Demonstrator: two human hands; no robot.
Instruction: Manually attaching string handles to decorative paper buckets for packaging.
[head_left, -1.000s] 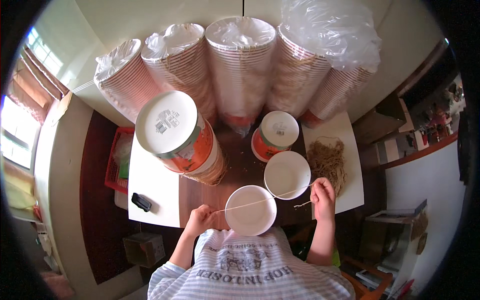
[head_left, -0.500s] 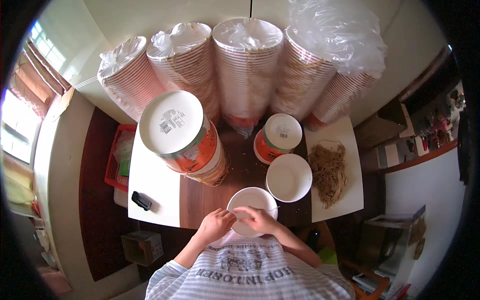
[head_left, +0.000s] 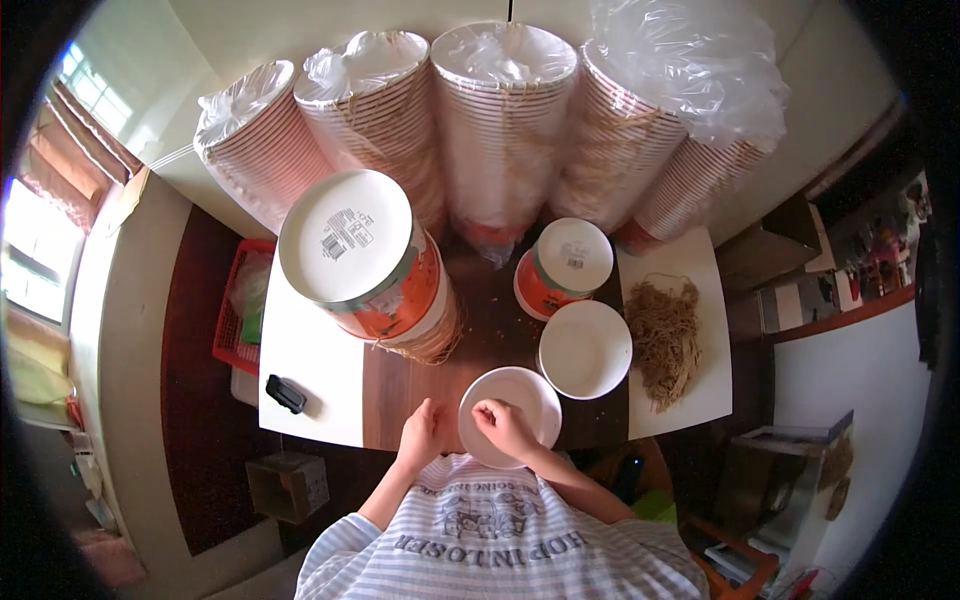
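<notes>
A white paper tub (head_left: 538, 395) stands open-side up at the near table edge, right in front of me. Over its inside is my right hand (head_left: 507, 430), fingers curled together in a pinch. Just left of the tub's rim, my left hand (head_left: 422, 436) is closed too, thumb and fingers pressed together. Whatever either pinch holds is too small to make out. A second open white tub (head_left: 585, 350) touches the first at its upper right. Behind it an orange printed tub (head_left: 560, 290) sits upside down, white base up. Tan fibre strands (head_left: 665, 345) lie heaped at the right.
A tall upside-down stack of orange tubs (head_left: 395, 305), with strands around its lower rim, stands on the left. Several bagged tub stacks (head_left: 505, 130) line the wall. A small black object (head_left: 286, 394) lies on the white left board (head_left: 320, 365). A red basket (head_left: 240, 305) is beyond it.
My hands, together over the near tub before, have come apart. The left has moved left past the rim, and the right has curled its fingers. The whole view has shifted slightly.
</notes>
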